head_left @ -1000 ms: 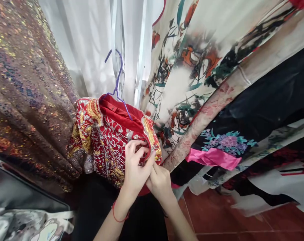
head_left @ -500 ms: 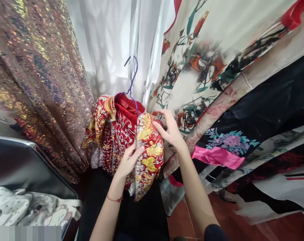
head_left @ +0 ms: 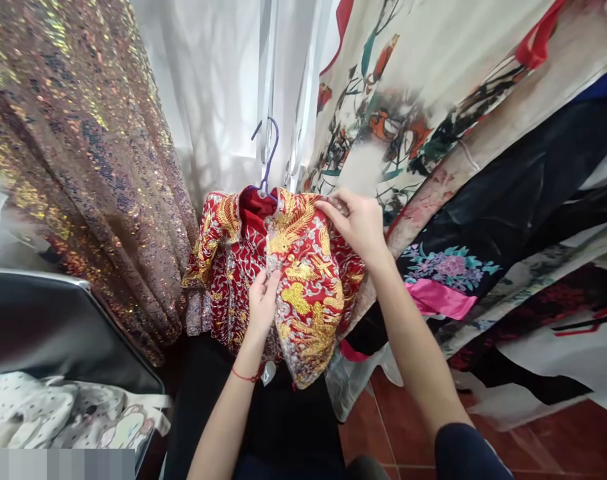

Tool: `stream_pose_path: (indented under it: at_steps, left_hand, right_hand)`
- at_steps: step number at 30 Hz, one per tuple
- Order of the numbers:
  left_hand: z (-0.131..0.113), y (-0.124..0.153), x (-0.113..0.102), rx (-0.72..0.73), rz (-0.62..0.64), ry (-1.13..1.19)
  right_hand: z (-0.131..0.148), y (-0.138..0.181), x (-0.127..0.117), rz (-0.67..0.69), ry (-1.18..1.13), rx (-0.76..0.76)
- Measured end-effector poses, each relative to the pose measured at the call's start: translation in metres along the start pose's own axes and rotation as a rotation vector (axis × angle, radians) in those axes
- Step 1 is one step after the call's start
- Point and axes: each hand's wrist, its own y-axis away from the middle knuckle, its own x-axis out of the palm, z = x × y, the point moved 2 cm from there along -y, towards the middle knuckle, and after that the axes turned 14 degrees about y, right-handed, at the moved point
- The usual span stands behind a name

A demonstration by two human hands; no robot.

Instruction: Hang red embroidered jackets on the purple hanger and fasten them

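A red jacket (head_left: 308, 300) with gold and silver embroidery is on a purple hanger (head_left: 271, 157), whose hook sticks up free above the collar. My left hand (head_left: 263, 300) pinches the jacket's front edge between thumb and fingers, about mid-chest. At the shoulder on the right, my right hand (head_left: 356, 220) is closed on the cloth, thumb and fingertips pressed together there. The jacket's front panel hangs tilted over my black-clad lap, and a small white tag shows below my left wrist. The hanger's lower arms are mostly hidden inside the jacket.
Sequined fabric (head_left: 98, 153) hangs on the left beside a white curtain (head_left: 208, 87). Floral garments (head_left: 373, 120) and a black garment with a pink band (head_left: 438, 300) hang close on the right. At lower left, a black chair (head_left: 48, 327) holds spotted cloth (head_left: 38, 407).
My right hand has gone from resting on the panel with fingers spread to gripping the shoulder. The jacket's right side is spread wider and raised, now covering more of the hanger's arm.
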Motion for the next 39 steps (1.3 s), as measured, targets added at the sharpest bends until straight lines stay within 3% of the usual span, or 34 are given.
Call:
stream_pose_path:
  at_steps: [4,7,9,11,15,17,20,23,28,32,35,39]
  left_hand:
    - [-0.02,-0.039,-0.008,0.307,-0.018,-0.198]
    - [-0.013,-0.052,-0.024,0.373,-0.077,-0.235]
    - [0.008,-0.041,-0.041,0.31,-0.128,-0.2]
    - [0.038,-0.017,-0.062,0.157,-0.154,-0.132]
    - [0.094,0.032,-0.103,-0.218,-0.065,-0.076]
    - [0.107,0.043,-0.117,-0.334,-0.01,-0.084]
    - [0.105,0.037,-0.123,-0.417,0.132,-0.16]
    - [0.085,0.016,-0.118,-0.278,0.13,-0.24]
    - [0.027,-0.017,-0.096,0.182,0.03,-0.351]
    - [-0.008,-0.031,-0.093,0.384,-0.044,-0.394]
    - [0.003,-0.041,-0.105,0.375,-0.093,-0.498]
    - [0.057,-0.048,-0.125,0.173,-0.154,-0.651]
  right_hand:
    - [0.013,0.003,-0.017,-0.002,0.11,0.032]
    - [0.022,0.029,-0.015,0.13,0.064,0.047]
    - [0.023,0.049,-0.009,0.226,-0.06,0.05]
    - [0.02,0.065,-0.003,0.294,-0.227,0.064]
    - [0.006,0.084,0.006,0.348,-0.434,0.105]
    - [-0.001,0.091,0.009,0.36,-0.461,0.124]
    - [-0.008,0.101,0.012,0.403,-0.481,0.174]
    - [-0.01,0.101,0.011,0.405,-0.46,0.184]
    - [-0.006,0.07,-0.015,0.092,-0.236,0.201]
    - [0.007,0.059,-0.038,-0.009,-0.131,0.262]
    - [0.025,0.076,-0.039,0.079,-0.09,0.237]
    - [0.049,0.108,-0.023,0.311,-0.048,0.15]
